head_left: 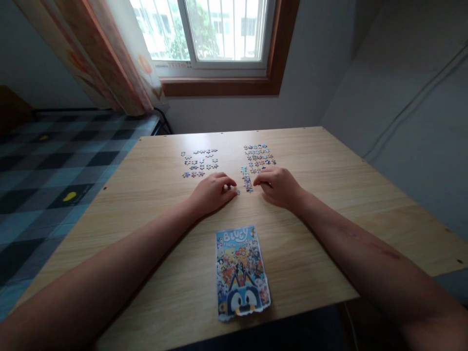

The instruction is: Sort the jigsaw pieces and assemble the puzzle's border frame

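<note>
Pinched at the thumb tip of my left hand (214,191) is a small puzzle piece (238,192), just above or on the table. To its right lies a narrow strip of joined puzzle pieces (246,179), pale blue at its far end and multicoloured nearer me. My right hand (278,186) rests beside the strip's right edge, its fingers curled together. Whether those fingertips hold a piece is hidden. Loose puzzle pieces (260,157) sit in rows beyond my right hand. More loose pieces (202,163) lie in rows beyond my left hand.
A torn-edged Bluey picture sheet (241,273) lies near the front of the wooden table (161,302). Left of the table is a bed with a checked cover (73,165). A window (226,34) and a curtain (106,53) are at the back.
</note>
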A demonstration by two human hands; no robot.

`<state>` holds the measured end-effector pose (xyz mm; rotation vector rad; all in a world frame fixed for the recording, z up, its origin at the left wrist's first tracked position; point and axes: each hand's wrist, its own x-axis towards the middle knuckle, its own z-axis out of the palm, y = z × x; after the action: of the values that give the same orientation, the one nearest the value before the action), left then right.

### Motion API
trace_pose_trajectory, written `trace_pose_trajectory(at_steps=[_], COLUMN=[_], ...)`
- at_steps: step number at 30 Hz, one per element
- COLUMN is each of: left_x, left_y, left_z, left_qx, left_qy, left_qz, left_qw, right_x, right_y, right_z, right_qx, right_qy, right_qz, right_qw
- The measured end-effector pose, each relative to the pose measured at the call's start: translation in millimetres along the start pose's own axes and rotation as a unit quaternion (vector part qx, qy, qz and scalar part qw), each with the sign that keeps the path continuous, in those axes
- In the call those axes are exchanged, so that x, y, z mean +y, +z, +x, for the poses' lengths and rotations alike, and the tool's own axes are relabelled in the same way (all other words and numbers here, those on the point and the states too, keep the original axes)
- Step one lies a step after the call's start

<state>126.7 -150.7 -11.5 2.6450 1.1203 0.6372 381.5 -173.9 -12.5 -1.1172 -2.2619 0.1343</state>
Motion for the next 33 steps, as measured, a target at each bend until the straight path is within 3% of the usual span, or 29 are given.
trace_pose_trajectory(at_steps=[4, 11, 24, 33], left_x=[5.7, 12.6, 11.3, 3.4], left_y=[-2.0, -4.4, -1.6, -1.0], left_z=[-1.5, -2.9, -4.0, -5.6], left_qx=[-0.019, -0.034, -0.029, -0.049], left_qy=[0.038, 0.026, 0.014, 0.006], left_qz=[0.053, 0.085, 0.051, 0.028], left_qw=[0.998, 0.995, 0.998, 0.998], right_x=[-1.7, -2.2, -1.5, -35.5], right_y=[-0.1, 2.8, 5.6, 11.8], right_z=[0.4, 1.3, 2.3, 7.4], right_qx=[0.004, -0.001, -0.006, -0.044], right_qy=[-0.007, -0.008, -0.035, -0.081], right_qz=[-0.005, -0.010, 0.008, -0.052], right_qw=[1.000, 1.000, 0.999, 0.994])
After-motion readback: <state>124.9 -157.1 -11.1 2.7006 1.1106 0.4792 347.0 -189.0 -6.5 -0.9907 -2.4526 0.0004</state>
